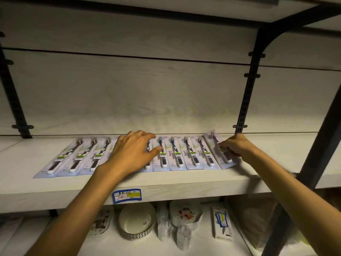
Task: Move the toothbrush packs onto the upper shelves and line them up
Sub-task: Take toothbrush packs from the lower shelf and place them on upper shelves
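Lying flat in one row on the pale wood-grain upper shelf [184,179]: toothbrush packs [177,154], brush heads toward the back wall, edges overlapping.

Far left: three packs, fanned slightly, fully visible.

Left of centre: left hand [132,154], palm down, fingers spread and relaxed, resting on the row and gripping nothing. It hides at least one pack; how many cannot be told.

Centre right: four packs, parallel. Brand lettering partly legible, small print not.

Right end: last pack [220,152], skewed against its neighbours, its far edge lifted. Right hand [237,146] pinches it near its green label, fingertips curled onto the blister; the pack's right side is hidden beneath the hand.

Shelf front: blue-bordered price tag [127,195], handwriting unreadable.

Fixtures: black slotted upright [246,100] and curved bracket, right.

Lower shelf, dim: bowl [137,219], stacked patterned plates [185,215], boxed item [221,223]; wrapped items indistinct.
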The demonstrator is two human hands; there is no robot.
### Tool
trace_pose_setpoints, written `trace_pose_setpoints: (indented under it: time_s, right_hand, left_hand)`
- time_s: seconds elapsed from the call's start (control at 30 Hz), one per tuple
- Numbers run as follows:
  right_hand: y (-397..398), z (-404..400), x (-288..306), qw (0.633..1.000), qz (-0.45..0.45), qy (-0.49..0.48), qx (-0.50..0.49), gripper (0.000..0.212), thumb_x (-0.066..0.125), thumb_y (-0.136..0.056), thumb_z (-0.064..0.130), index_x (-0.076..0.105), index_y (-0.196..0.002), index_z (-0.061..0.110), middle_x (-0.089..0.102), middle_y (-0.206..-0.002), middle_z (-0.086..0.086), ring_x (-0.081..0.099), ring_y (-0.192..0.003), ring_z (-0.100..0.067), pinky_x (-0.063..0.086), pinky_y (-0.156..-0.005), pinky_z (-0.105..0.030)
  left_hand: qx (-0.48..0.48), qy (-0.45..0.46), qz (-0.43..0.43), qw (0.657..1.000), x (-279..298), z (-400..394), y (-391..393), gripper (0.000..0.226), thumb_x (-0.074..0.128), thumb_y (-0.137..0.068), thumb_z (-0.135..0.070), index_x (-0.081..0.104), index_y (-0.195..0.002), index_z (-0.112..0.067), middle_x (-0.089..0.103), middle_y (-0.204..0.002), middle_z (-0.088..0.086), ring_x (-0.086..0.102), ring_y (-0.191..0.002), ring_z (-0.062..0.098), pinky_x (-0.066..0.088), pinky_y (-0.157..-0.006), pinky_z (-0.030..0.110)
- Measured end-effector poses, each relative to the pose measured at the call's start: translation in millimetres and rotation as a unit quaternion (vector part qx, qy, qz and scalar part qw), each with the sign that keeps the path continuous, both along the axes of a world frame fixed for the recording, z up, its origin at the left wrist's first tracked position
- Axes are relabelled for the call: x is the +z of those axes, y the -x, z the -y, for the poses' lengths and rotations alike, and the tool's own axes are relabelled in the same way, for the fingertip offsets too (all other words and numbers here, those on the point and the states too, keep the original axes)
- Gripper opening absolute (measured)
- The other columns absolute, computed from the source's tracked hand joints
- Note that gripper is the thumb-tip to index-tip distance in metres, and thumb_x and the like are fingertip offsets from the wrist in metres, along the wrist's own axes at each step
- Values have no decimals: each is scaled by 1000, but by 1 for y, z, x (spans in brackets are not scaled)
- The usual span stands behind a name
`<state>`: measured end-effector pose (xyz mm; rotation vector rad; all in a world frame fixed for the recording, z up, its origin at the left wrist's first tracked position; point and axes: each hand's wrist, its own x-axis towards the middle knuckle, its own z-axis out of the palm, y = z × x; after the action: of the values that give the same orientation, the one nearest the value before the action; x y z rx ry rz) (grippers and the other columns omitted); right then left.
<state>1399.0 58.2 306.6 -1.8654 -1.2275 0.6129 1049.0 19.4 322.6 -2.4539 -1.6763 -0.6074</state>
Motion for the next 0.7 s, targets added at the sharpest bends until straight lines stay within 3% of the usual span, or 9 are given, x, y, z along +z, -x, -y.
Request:
trace_pose_setpoints:
  time_s: [0.1,0.2,0.3,0.43,0.57,0.7]
  right_hand:
    - [-2,-7,-10,1000,13,17,3,36,74,-84,12,58,-52,7,54,-51,-10,48,-54,-24,37,-56,-32]
    - [-1,-11,-16,999,37,21,1,31,75,-83,19,64,-59,3,55,-54,-11,48,-57,-24,37,-58,-34]
    - [-1,-13,-18,994,103,21,-1,36,75,-84,29,72,-72,-5,63,-61,-12,54,-60,-27,42,-62,-34]
    - [3,-8,-13,974,223,40,13,34,70,-88,38,78,-86,5,74,-84,-14,67,-84,-32,51,-75,-36]
    - [26,4,-5,937,340,-78,20,37,65,-92,42,73,-112,12,68,-112,-15,64,-99,-37,51,-82,-39]
    - [79,19,10,899,389,-152,135,40,61,-94,43,66,-126,20,62,-121,-10,60,-108,-32,48,-83,-39]
  left_hand:
    - [-1,-2,9,1000,-2,3,3,59,40,-95,-65,44,-145,-34,47,-149,-5,42,-135,19,33,-109,43]
    - [0,-1,18,1000,-5,5,5,58,41,-95,-64,44,-145,-34,47,-149,-4,43,-134,19,34,-108,43]
    - [5,-6,21,1000,-8,6,6,57,41,-96,-63,45,-144,-34,47,-149,-5,43,-135,19,34,-108,42]
    - [11,2,24,1000,-11,5,12,56,41,-96,-64,46,-143,-35,47,-148,-5,42,-136,18,34,-110,45]
    - [19,5,25,999,-10,5,26,54,41,-95,-64,47,-141,-36,47,-148,-6,44,-134,19,35,-108,45]
    - [36,13,43,998,-6,8,45,55,41,-95,-64,47,-142,-36,46,-150,-5,44,-134,19,36,-108,47]
